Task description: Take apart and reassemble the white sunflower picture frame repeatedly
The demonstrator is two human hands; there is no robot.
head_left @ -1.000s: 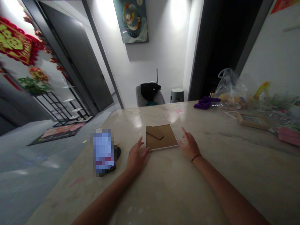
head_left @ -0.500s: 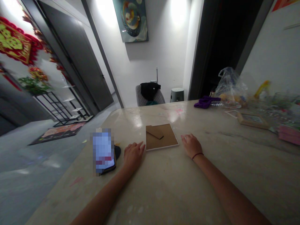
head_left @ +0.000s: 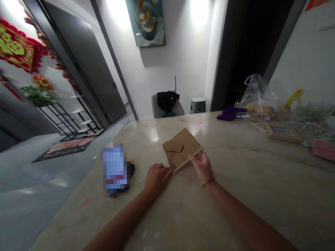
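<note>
A picture frame [head_left: 188, 143] with a brown board back, a fold-out stand and a thin white rim is turned back side up, set at an angle, its right near edge seemingly tipped up a little. My right hand [head_left: 201, 165] pinches that edge between thumb and fingers. At the frame's near corner, my left hand [head_left: 158, 177] rests low over the table with its fingers bent and the tips closed on the corner; part of that grip is hidden.
A pixelated phone [head_left: 115, 169] stands on the marble table [head_left: 180, 212] at left, beside a black round object. On the right are a wooden frame [head_left: 284, 134], a purple cloth [head_left: 230, 113], a clear plastic bag [head_left: 259, 97] and a pink item [head_left: 324, 150]. A chair [head_left: 167, 108] stands beyond.
The picture frame has turned counter-clockwise and its right side seems raised. My right hand has moved left and taken its edge; my left hand has shifted right to its near corner.
</note>
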